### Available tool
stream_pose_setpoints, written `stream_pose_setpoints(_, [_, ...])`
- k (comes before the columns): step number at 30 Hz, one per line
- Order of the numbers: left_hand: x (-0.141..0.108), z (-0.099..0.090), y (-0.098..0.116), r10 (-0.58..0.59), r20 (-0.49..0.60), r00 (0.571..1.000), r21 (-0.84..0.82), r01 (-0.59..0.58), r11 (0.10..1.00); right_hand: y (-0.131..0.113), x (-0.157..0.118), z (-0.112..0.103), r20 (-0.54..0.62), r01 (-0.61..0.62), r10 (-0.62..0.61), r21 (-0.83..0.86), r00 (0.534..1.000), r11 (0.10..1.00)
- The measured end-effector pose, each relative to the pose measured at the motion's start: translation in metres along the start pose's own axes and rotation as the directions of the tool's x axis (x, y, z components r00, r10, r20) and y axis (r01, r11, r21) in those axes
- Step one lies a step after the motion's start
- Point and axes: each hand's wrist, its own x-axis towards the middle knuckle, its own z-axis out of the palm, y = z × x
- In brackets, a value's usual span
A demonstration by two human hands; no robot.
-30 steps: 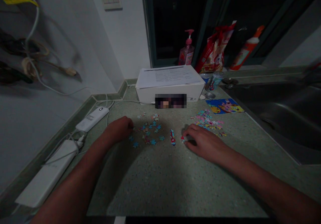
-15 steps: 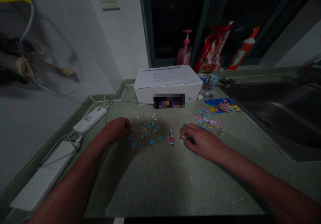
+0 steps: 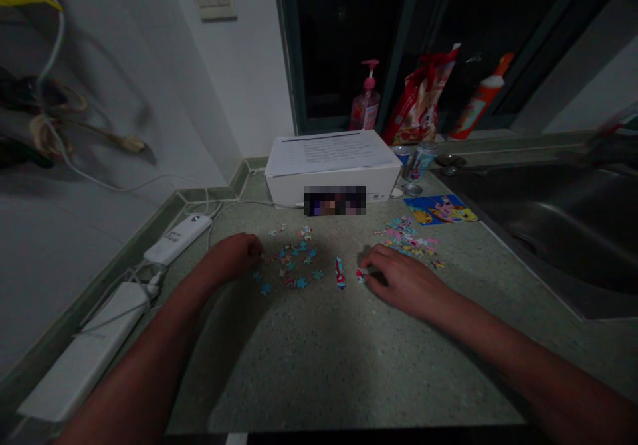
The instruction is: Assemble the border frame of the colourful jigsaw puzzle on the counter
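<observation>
Tiny multicoloured cardboard jigsaw pcs, mostly blue (image 3: pixel 292 266), lie in a loose scatter on the speckled grey-green stone countertop (image 3: pixel 343 365), just in front of the L hand (image 3: pixel 232 258). L fingers (image 3: pixel 254 249) curl in narrow, tips at the scatter's left edge; can't tell if they pinch anything. R hand (image 3: pixel 403 282) rests palm-down, fingers (image 3: pixel 379 254) bent, close together, tips right by a small red jigsaw pc (image 3: pixel 359 275); any hold hidden, can't tell. Btwn the hands: narrow red-and-blue strip of joined pcs (image 3: pixel 339 272). Further right, a pink-and-teal pile of loose pcs (image 3: pixel 406 238) sits near a blue printed cartoon card (image 3: pixel 441 209). Beyond, a white cardboard box (image 3: pixel 333 192) stays closed, w/ a printed white sheet (image 3: pixel 329 153) on top; contents hidden. Right of it, a deep stainless-steel sink basin (image 3: pixel 548 232), dark, contents can't be seen. On the sill behind: pink plastic pump bottle (image 3: pixel 365 103), red foil snack bag (image 3: pixel 419 99), orange-and-white plastic bottle (image 3: pixel 481 89). Two white rectangular power banks (image 3: pixel 177 239) (image 3: pixel 84 352) lie along the L wall w/ cables
</observation>
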Motion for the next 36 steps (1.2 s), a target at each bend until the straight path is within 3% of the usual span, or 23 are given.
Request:
stream_pose_setpoints(12, [-0.006,-0.002,0.010,-0.030,-0.070,0.997,-0.055,0.026,0.998,-0.004,0.002,-0.004,-0.084,0.023,-0.020,0.033,0.996,0.999])
stream_pose_setpoints(16, [-0.013,-0.001,0.029,0.046,-0.262,0.964,-0.227,-0.108,0.968,-0.011,0.001,-0.005,-0.165,0.093,-0.082,0.064,0.983,0.994])
stream_pose_setpoints(18, [-0.021,0.005,0.047,0.095,-0.294,0.951,-0.384,-0.209,0.899,-0.018,-0.001,-0.003,-0.188,0.158,-0.142,0.076,0.972,0.984])
stream_pose_setpoints(20, [-0.030,0.015,0.068,0.152,-0.227,0.962,-0.560,-0.257,0.788,-0.026,-0.004,0.002,-0.195,0.229,-0.211,0.075,0.958,0.971])
stream_pose_setpoints(23, [-0.044,0.033,0.096,0.266,-0.130,0.955,-0.804,-0.259,0.536,-0.037,-0.008,0.010,-0.191,0.328,-0.314,0.050,0.930,0.943])
stream_pose_setpoints(25, [-0.049,0.043,0.108,0.349,-0.103,0.932,-0.900,-0.236,0.366,-0.042,-0.009,0.014,-0.180,0.374,-0.361,0.041,0.915,0.927])
stream_pose_setpoints(27, [-0.051,0.049,0.114,0.400,-0.077,0.913,-0.949,-0.190,0.252,-0.045,-0.009,0.017,-0.160,0.384,-0.374,0.037,0.914,0.923])
stream_pose_setpoints(30, [-0.051,0.054,0.115,0.404,-0.060,0.913,-0.972,-0.146,0.185,-0.045,-0.008,0.018,-0.128,0.377,-0.369,0.043,0.921,0.925])
stream_pose_setpoints(36, [-0.049,0.057,0.115,0.393,-0.086,0.916,-0.970,-0.168,0.178,-0.043,-0.008,0.015,-0.096,0.347,-0.338,0.096,0.936,0.933])
